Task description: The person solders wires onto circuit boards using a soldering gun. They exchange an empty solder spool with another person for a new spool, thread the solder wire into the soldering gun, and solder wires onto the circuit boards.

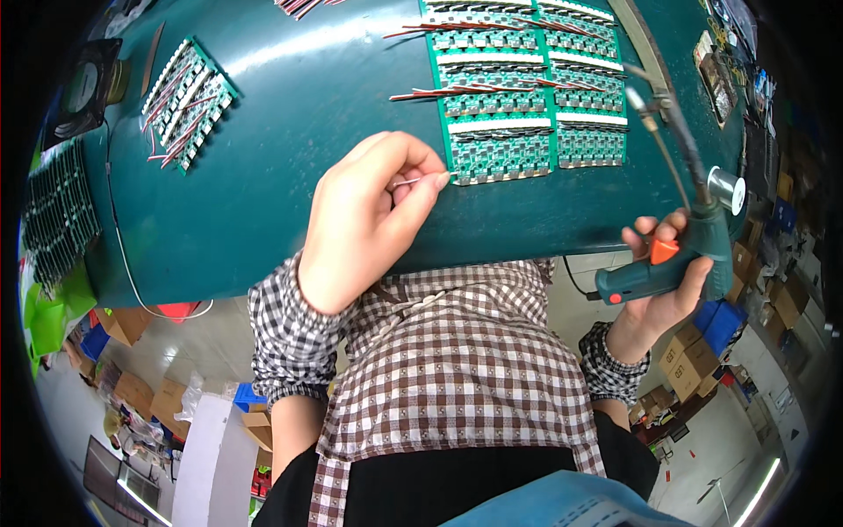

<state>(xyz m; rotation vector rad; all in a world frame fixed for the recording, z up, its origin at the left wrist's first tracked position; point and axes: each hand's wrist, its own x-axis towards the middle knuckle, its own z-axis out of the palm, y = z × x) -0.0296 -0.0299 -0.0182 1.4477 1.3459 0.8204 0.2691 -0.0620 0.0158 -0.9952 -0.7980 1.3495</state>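
My left hand (360,215) pinches a thin wire (407,182) between thumb and forefinger. Its fingertips are at the lower left corner of a green circuit board panel (500,161). A second panel (591,151) lies alongside on the right, and both carry rows of white strips, with red and black wires lying across the upper rows. In my right hand (659,312) is a green soldering gun (645,279) with an orange trigger. Its tip and thin feed tube point up and away, blurred, beside the right panel. A spool of solder wire (725,191) sits on the gun's right side.
Further left on the green table (272,193) lies a smaller group of wired boards (189,105). A black fan-like device (88,88) and a stack of bare panels (61,215) stand at the left edge. A metal bar (641,39) lies right of the panels.
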